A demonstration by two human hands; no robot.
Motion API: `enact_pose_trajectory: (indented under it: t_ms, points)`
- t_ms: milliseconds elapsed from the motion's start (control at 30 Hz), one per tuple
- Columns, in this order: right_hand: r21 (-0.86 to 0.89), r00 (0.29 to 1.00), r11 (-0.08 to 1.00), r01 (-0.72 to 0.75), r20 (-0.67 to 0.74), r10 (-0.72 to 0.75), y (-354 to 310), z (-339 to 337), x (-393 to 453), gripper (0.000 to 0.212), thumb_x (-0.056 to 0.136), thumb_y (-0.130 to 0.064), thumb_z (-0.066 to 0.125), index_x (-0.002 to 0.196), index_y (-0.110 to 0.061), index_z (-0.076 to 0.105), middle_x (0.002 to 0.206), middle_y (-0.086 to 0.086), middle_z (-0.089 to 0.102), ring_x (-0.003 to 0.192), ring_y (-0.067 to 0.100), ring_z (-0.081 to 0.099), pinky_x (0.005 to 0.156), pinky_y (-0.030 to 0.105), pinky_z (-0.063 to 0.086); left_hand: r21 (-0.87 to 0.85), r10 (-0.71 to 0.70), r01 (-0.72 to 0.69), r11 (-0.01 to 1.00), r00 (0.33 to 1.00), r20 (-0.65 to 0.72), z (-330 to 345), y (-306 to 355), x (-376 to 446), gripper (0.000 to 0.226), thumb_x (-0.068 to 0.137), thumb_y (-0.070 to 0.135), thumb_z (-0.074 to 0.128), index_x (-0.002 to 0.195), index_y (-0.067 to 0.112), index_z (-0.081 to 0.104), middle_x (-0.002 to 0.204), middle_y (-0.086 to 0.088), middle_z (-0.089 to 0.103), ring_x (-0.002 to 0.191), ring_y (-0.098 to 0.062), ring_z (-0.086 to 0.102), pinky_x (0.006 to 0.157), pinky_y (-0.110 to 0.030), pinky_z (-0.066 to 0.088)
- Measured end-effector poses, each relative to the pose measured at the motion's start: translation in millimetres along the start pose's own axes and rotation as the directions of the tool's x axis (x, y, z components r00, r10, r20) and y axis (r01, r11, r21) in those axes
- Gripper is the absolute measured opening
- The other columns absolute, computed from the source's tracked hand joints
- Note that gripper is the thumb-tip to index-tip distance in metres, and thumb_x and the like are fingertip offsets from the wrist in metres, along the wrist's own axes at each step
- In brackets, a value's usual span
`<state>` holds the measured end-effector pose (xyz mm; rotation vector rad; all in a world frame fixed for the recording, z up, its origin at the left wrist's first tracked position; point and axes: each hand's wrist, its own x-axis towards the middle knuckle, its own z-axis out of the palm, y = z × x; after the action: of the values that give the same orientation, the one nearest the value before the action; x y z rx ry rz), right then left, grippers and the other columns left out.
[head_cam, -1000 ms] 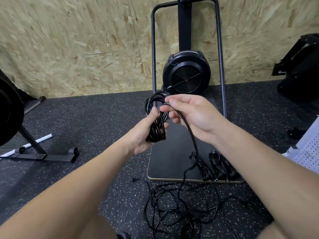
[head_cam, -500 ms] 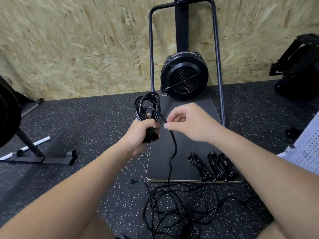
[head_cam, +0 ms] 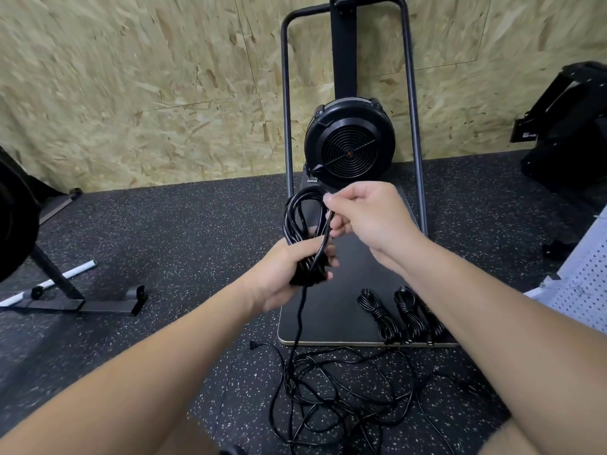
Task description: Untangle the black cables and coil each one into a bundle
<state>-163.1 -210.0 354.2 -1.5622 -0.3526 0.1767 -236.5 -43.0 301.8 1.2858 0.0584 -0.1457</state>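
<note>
So the cable coil point(head_cam: 303, 224) is up in the air in front of the person, roughly over the near end of the black platform point(head_cam: 341, 310). It's a long loop of several turns of black cable, top end curving up near the fan. The left hand point(head_cam: 282, 274) has its fingers wrapped round the bottom of the loops, squeezing them together into a bunch. The right hand point(head_cam: 364, 218) is just above and to the right, pinching a single strand between thumb and fingers, right up against the top of the coil. That strand runs down across the front of the loops, past the left hand, and drops straight to the tangled pile point(head_cam: 338, 392) of loose cable on the speckled rubber floor point(head_cam: 184, 244), just in front of the platform's edge.

On the platform's near right corner there are three finished bundles point(head_cam: 404, 316) lying side by side, nearly touching. Behind them stands the round black fan unit point(head_cam: 349, 146) on its tall metal frame point(head_cam: 414, 126), against the chipboard wall point(head_cam: 131, 93). Off to the left there's a black stand point(head_cam: 75, 300) with a white tube point(head_cam: 75, 269) behind it, and a white perforated panel point(head_cam: 581, 280) at the right edge.
</note>
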Motion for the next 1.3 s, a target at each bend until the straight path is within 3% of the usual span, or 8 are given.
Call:
enact_pose_trajectory:
  t_ms: [233, 433, 667, 800, 933, 1067, 1167, 1300]
  points:
    - [-0.159, 0.998, 0.985, 0.064, -0.011, -0.066, -1.3, -10.3, -0.3, 0.016, 0.096, -0.015, 0.085, 0.097, -0.002, 0.075, 0.069, 0.011, 0.078, 0.062, 0.027, 0.077, 0.076, 0.049, 0.069, -0.045, -0.046, 0.049, 0.998, 0.998, 0.050, 2.6, 7.0, -2.1, 0.035, 0.099, 0.027, 0.073, 0.131, 0.014, 0.068, 0.111, -0.014, 0.074, 0.083, -0.019, 0.070, 0.073, -0.029, 0.059]
    - [-0.051, 0.996, 0.999, 0.015, -0.085, -0.020, -2.9, -2.2, -2.6, 0.021, 0.092, -0.013, 0.088, 0.091, 0.002, 0.074, 0.069, 0.011, 0.078, 0.068, 0.033, 0.080, 0.080, 0.061, 0.067, 0.059, -0.019, 0.015, 0.998, 0.997, 0.079, 5.6, 12.7, 2.6, 0.026, 0.089, -0.001, 0.070, 0.114, 0.005, 0.067, 0.094, -0.016, 0.071, 0.086, -0.030, 0.075, 0.074, -0.038, 0.062]
    - [-0.226, 0.987, 0.969, 0.096, -0.106, -0.123, -12.3, -7.8, -5.1, 0.021, 0.096, -0.023, 0.084, 0.088, -0.006, 0.075, 0.067, 0.006, 0.078, 0.061, 0.023, 0.079, 0.075, 0.048, 0.069, 0.185, 0.019, -0.027, 0.982, 0.999, 0.044, 10.3, 12.8, 4.6, 0.015, 0.099, -0.010, 0.058, 0.108, 0.002, 0.060, 0.086, -0.020, 0.065, 0.074, -0.033, 0.068, 0.073, -0.043, 0.060]
    - [-0.137, 0.985, 0.987, 0.080, -0.138, -0.099, -4.2, -1.8, 1.0, 0.023, 0.094, -0.031, 0.084, 0.111, -0.020, 0.073, 0.100, -0.001, 0.080, 0.087, 0.016, 0.081, 0.088, 0.041, 0.067, 0.170, 0.158, -0.139, 0.976, 0.981, -0.108, 7.4, 22.8, 8.1, 0.010, 0.102, -0.007, 0.057, 0.103, 0.002, 0.061, 0.081, -0.014, 0.061, 0.068, -0.026, 0.063, 0.068, -0.039, 0.059]
    - [-0.108, 0.910, 0.953, -0.284, 0.283, 0.304, 17.5, 13.3, -10.3, 0.044, 0.098, -0.030, 0.079, 0.136, -0.018, 0.061, 0.126, 0.006, 0.077, 0.116, 0.017, 0.074, 0.118, 0.054, 0.049, 0.118, 0.235, -0.208, 0.971, 0.924, -0.301, -7.8, 32.0, 12.7, 0.011, 0.103, 0.001, 0.060, 0.093, 0.005, 0.062, 0.081, -0.010, 0.059, 0.072, -0.024, 0.062, 0.064, -0.032, 0.057]
    - [-0.374, 0.650, 0.878, -0.298, 0.594, 0.474, 34.8, 15.6, -25.5, 0.052, 0.096, -0.015, 0.084, 0.137, -0.009, 0.052, 0.114, 0.019, 0.081, 0.103, 0.017, 0.077, 0.094, 0.032, 0.059, 0.049, 0.255, -0.257, 0.965, 0.883, -0.395, -24.9, 35.1, 17.5, 0.015, 0.102, 0.002, 0.062, 0.087, 0.003, 0.060, 0.086, -0.019, 0.055, 0.093, -0.040, 0.063, 0.072, -0.035, 0.062]
    - [-0.507, 0.834, 0.851, -0.140, 0.403, 0.377, 45.7, 12.3, -13.3, 0.041, 0.078, -0.006, 0.093, 0.110, -0.003, 0.069, 0.092, 0.022, 0.081, 0.080, 0.022, 0.072, 0.076, 0.032, 0.054, -0.076, 0.216, -0.273, 0.959, 0.877, -0.430, -39.5, 40.3, 18.5, 0.017, 0.105, 0.005, 0.062, 0.088, 0.004, 0.060, 0.086, -0.016, 0.055, 0.098, -0.039, 0.061, 0.072, -0.036, 0.064]
    - [-0.530, 0.902, 0.845, -0.072, 0.327, 0.282, 24.4, -18.6, 3.6, 0.015, 0.088, -0.016, 0.089, 0.093, -0.005, 0.078, 0.083, 0.009, 0.083, 0.064, 0.008, 0.062, 0.067, 0.024, 0.046, -0.370, 0.081, -0.237, 0.898, 0.917, -0.390, -58.1, 47.2, 17.7, 0.017, 0.108, 0.011, 0.057, 0.091, 0.011, 0.055, 0.084, -0.007, 0.055, 0.111, -0.029, 0.053, 0.072, -0.036, 0.065]
